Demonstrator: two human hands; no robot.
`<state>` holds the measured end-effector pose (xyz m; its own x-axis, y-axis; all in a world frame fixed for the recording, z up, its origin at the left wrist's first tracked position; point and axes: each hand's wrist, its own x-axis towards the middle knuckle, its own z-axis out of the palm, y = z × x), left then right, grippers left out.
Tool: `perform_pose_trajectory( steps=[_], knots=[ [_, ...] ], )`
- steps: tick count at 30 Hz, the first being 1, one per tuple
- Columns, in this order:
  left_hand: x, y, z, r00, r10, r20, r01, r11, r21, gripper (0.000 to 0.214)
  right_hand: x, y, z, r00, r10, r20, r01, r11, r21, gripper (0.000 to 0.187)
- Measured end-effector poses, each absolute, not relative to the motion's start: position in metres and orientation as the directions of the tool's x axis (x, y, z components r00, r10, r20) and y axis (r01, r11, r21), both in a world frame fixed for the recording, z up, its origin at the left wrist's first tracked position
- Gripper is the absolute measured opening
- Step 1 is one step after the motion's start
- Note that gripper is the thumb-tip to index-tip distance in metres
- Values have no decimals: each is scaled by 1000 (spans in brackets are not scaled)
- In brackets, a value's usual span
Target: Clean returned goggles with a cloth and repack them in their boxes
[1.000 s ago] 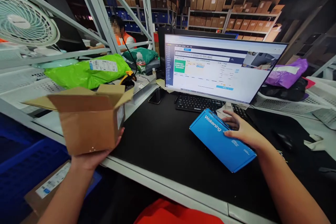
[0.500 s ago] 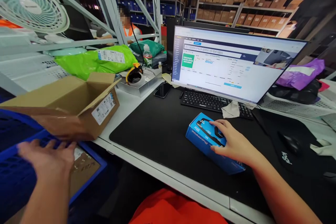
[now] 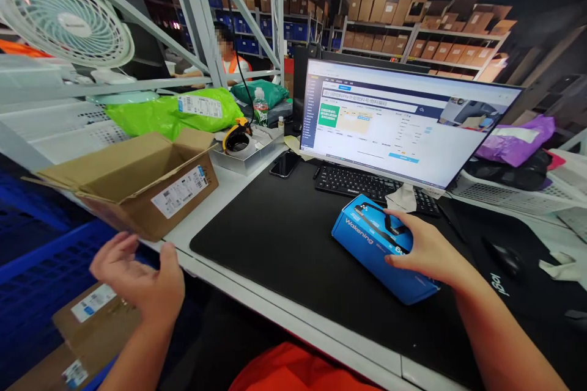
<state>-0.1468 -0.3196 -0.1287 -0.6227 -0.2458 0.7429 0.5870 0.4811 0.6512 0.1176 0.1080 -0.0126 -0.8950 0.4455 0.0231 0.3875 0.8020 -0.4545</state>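
Observation:
A blue retail box (image 3: 376, 250) printed "Wakening", with a dark device pictured on its top, rests on the black desk mat (image 3: 257, 220). My right hand (image 3: 422, 250) grips its right part, thumb on the near face and fingers over the top. My left hand (image 3: 142, 278) is in the air off the desk's front edge, holding nothing, with loosely curled fingers and the thumb apart. Just above it, an open cardboard carton (image 3: 178, 195) with a white label stands at the desk's left end; its inside bottom is hidden. Below that hand, a taped carton (image 3: 103, 330) lies in a blue crate (image 3: 55, 256).
Behind the mat stand a monitor (image 3: 403, 128) and a keyboard (image 3: 348, 182). A phone (image 3: 285, 164), a scanner (image 3: 237, 139) in a tray and a green parcel (image 3: 160, 113) lie leftward. A mouse (image 3: 504, 256) is at the right. A person (image 3: 229, 61) is beyond the frame.
My left hand has moved right and its fingers have curled. The open carton now sits further right in view, its label turned more towards me. My right hand stays on the blue box, which is tilted slightly.

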Motion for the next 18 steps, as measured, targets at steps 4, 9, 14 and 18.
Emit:
perform_pose_trajectory(
  steps=[4, 9, 14, 18],
  knots=[
    [-117, -259, -101, -706, 165, 689, 708, 158, 688, 26, 120, 127, -13, -894, 448, 14, 274, 571, -774, 92],
    [-87, -164, -84, -516, 831, 209, 200, -120, 972, 105, 109, 101, -33, -959, 277, -65, 8, -205, -979, 84],
    [-59, -100, -83, -488, 849, 201, -80, -273, 959, 115, 95, 72, -50, -967, 228, -115, 20, -384, -923, 69],
    [-61, -87, -87, -612, 771, 174, -102, -295, 950, 104, 90, 78, -54, -936, 351, -15, 24, 21, -999, 60]
  ],
)
